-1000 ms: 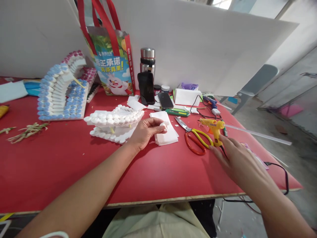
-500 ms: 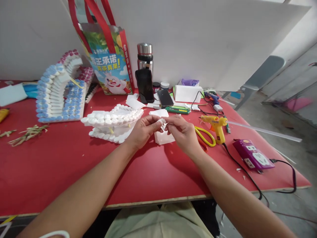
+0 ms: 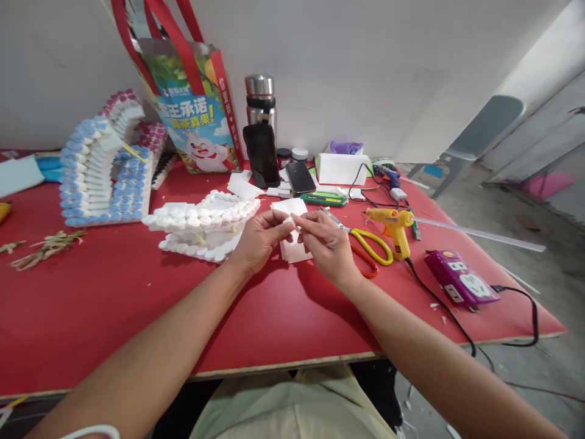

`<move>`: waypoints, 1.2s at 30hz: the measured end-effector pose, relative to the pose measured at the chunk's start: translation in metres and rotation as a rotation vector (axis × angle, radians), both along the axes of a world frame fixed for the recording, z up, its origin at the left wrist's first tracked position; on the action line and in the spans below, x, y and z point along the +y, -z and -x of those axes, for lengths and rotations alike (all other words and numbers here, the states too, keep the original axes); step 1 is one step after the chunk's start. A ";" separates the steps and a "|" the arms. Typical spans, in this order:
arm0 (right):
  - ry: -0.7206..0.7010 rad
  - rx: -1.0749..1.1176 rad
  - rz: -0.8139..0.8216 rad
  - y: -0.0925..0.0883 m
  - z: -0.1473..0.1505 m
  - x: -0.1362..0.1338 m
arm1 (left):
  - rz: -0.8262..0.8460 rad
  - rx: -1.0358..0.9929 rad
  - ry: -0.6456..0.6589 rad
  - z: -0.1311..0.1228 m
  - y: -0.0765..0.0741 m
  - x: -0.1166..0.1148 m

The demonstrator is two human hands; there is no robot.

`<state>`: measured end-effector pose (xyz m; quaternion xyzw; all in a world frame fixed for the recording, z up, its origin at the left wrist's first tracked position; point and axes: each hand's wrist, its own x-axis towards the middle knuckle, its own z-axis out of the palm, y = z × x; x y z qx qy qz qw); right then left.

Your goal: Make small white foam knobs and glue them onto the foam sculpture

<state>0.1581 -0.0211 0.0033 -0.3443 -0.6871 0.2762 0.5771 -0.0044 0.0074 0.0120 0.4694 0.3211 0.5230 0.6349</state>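
Currently, the left hand [image 3: 261,242] and right hand [image 3: 329,245] are pinching a small white piece [image 3: 289,220] above stacked paper [image 3: 296,253]. Red desk [image 3: 274,323] is stretching from them to its near edge; a grey chair [image 3: 485,128] is standing beyond the right.

The clearest print is on the shopping bag [image 3: 201,131], standing near the far edge of the worktop [image 3: 274,323], left of its middle. Two lines of Chinese cross the bag's front: 雪王承诺 in large white characters, and under it 真茶真果 in yellow — closed by a big yellow exclamation mark. Above them a small white logo line is too blurred to read with certainty. Down the bag's red side panel [image 3: 228,113] runs white lettering with a small heart in it; 爱 and 我 can be picked out, the rest not. The green cutter [image 3: 323,199], lying toward the far edge — right of the bag — bears tiny print, illegible.
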 end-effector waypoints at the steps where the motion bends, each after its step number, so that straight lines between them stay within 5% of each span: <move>1: 0.008 -0.019 -0.020 0.000 0.000 0.000 | -0.008 0.011 -0.005 0.000 0.001 0.000; 10: 0.084 -0.208 -0.200 0.005 -0.006 0.002 | 0.015 0.073 0.018 0.003 0.006 -0.001; 36: 0.098 -0.280 -0.188 0.008 -0.008 0.005 | 0.112 0.136 0.014 0.000 0.008 -0.002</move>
